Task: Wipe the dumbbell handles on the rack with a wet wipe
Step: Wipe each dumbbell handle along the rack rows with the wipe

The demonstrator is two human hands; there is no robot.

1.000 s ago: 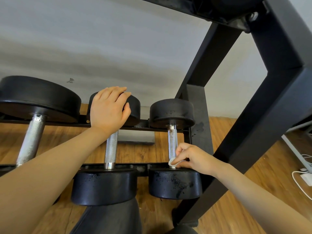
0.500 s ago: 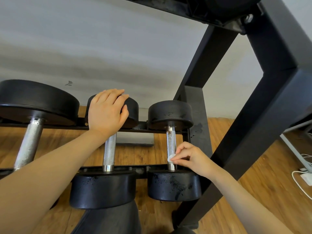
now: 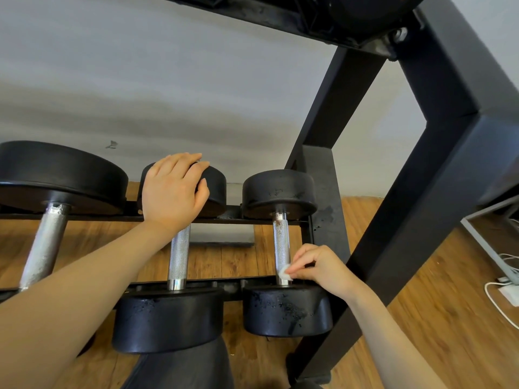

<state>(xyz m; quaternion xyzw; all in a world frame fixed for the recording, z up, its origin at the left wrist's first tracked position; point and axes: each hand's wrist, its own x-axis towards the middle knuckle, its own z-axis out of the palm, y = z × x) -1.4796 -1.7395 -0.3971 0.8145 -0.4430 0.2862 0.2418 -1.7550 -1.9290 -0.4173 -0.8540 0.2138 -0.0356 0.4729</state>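
A: Three dumbbells are seen on the black rack (image 3: pixel 415 192); the big dumbbell (image 3: pixel 56 178) is at the left edge of the frame, the middle dumbbell (image 3: pixel 171 315) is in the lower middle, and the small dumbbell (image 3: pixel 283 310) is just right of the middle.

B: Where is the wet wipe (image 3: pixel 284 272) kept?

A: It is pinched small and white in the right hand (image 3: pixel 320 269), low and right of the middle; it is pressed on the near end of the small dumbbell's handle (image 3: pixel 280 242), just above the front weight; the thumb and first finger are closed together on it, and the other fingers are curled.

B: And the left hand (image 3: pixel 174 189)?

A: It is laid on the back weight of the middle dumbbell, left of the middle of the frame; the fingers are bent over the top and spread a little; nothing is held in it; the middle handle (image 3: pixel 178 256) is seen below the wrist.

B: What else is seen?

A: Brown spots are seen at the far end of the small handle; a wood floor (image 3: pixel 421 332) is seen under the rack; white cables (image 3: pixel 502 299) are laid at the lower right edge; a grey wall (image 3: pixel 168 80) fills the upper left.
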